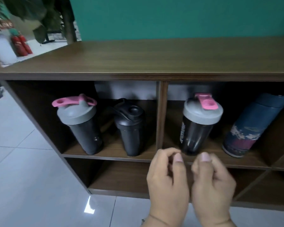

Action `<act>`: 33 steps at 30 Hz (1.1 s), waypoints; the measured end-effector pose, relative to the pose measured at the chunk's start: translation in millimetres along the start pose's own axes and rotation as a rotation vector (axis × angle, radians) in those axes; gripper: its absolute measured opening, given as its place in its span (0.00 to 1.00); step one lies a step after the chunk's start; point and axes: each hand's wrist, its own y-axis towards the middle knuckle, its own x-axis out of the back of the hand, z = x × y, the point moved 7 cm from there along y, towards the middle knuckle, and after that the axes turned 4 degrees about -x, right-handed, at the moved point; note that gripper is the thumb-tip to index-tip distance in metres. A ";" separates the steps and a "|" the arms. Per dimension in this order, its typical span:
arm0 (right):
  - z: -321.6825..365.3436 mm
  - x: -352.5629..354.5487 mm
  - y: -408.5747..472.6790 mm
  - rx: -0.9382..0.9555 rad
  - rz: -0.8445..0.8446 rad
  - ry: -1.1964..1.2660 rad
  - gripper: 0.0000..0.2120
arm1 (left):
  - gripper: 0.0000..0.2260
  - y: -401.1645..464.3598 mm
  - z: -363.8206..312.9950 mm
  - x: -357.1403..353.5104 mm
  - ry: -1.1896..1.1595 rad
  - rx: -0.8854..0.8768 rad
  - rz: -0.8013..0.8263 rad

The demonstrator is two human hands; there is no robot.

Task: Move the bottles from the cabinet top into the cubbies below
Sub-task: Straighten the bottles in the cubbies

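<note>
No legible text. White vertical lettering on shaker bottle (197,128) directly beyond right grip (210,182): blurred, unreadable. Red sign (5,25) far up-left of left grip (167,181): lettering indistinct.

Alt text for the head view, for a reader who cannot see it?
Four bottles stand in the cabinet's upper cubbies: a pink-capped shaker and black bottle left, another pink-capped shaker and a leaning blue bottle right. The cabinet top is bare; both hands hover empty, loosely curled.
</note>
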 end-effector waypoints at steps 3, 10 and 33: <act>-3.3 -45.4 -29.7 0.054 0.171 0.052 0.14 | 0.07 12.5 6.1 41.2 -0.040 -0.050 -0.143; -25.4 -123.5 -49.0 -0.155 0.523 0.062 0.24 | 0.19 39.4 46.8 77.1 -0.043 0.215 -0.206; -44.3 -153.4 -42.9 -0.270 0.526 -0.061 0.34 | 0.25 67.0 97.5 70.3 -0.063 0.415 0.192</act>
